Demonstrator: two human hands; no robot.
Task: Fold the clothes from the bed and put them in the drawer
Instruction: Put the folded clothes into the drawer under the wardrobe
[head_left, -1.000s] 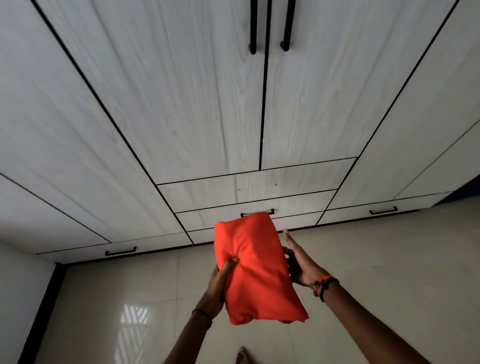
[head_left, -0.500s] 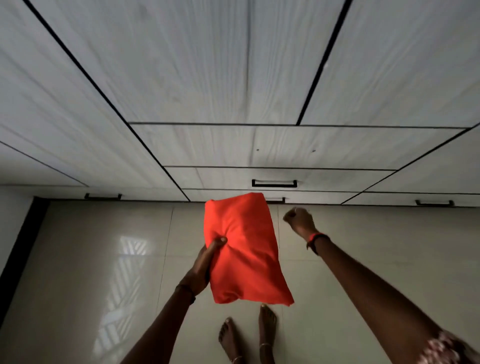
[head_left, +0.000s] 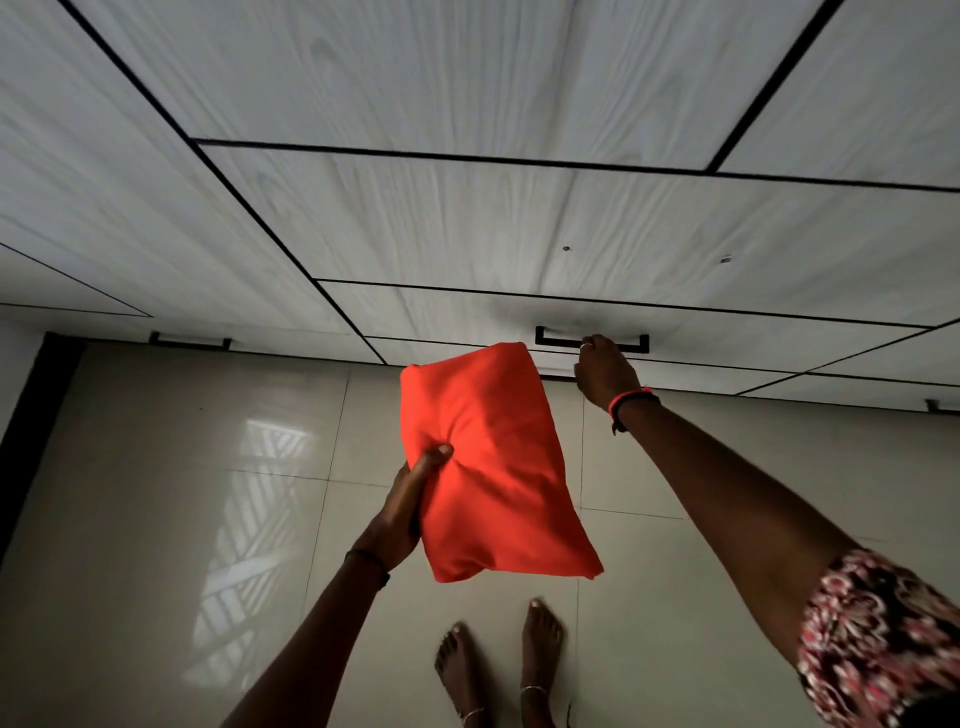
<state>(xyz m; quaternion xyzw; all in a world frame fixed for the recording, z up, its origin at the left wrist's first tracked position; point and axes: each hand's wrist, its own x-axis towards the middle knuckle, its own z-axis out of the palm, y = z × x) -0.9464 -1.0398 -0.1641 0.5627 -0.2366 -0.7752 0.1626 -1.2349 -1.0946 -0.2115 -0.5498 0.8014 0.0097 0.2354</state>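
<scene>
Now hooking fingers (head_left: 592, 347) of right hand (head_left: 602, 371) over crosswise drawer handle (head_left: 631, 344); gripping folded cloth (head_left: 498, 467) in left hand (head_left: 402, 512), just left of them.

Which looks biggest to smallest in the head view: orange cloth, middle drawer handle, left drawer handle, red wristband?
1. orange cloth
2. middle drawer handle
3. left drawer handle, farther off, so unsure
4. red wristband
</scene>
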